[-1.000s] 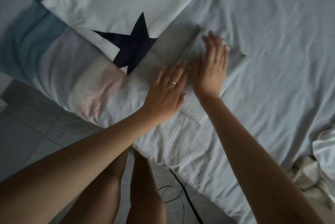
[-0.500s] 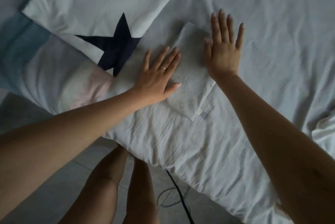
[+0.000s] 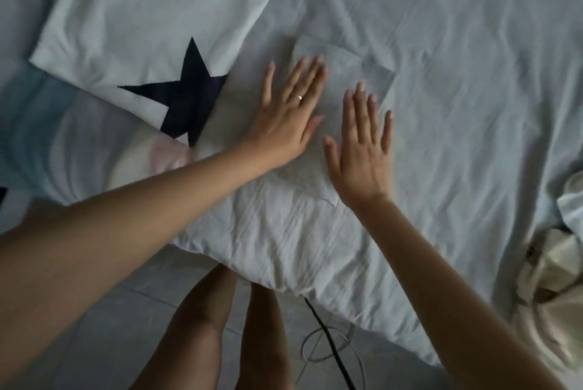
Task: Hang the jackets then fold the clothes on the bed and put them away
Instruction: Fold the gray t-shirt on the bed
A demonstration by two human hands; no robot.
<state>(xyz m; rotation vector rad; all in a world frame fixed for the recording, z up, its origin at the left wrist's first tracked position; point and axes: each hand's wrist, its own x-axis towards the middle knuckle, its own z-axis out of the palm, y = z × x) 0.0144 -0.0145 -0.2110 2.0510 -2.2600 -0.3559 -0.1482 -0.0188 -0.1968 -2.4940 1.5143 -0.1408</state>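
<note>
A small folded pale grey-blue cloth (image 3: pixel 350 74) lies flat on the bed sheet (image 3: pixel 473 105) near the bed's near edge. My left hand (image 3: pixel 287 118), with a ring on one finger, lies flat with straight fingers on the cloth's left part. My right hand (image 3: pixel 362 149) is spread flat with straight fingers over the cloth's right and near part. Both palms face down and neither hand grips anything. The cloth's middle is hidden under my hands.
A white pillow with a dark star (image 3: pixel 179 93) lies to the left, over a blue and pink striped cover (image 3: pixel 47 137). Crumpled white and cream clothes (image 3: pixel 555 263) sit at the right edge. A black cable (image 3: pixel 328 345) lies on the tiled floor by my legs.
My right hand has slid back toward me from the cloth's far right corner. My left hand has moved a little further onto the cloth. Both stay flat.
</note>
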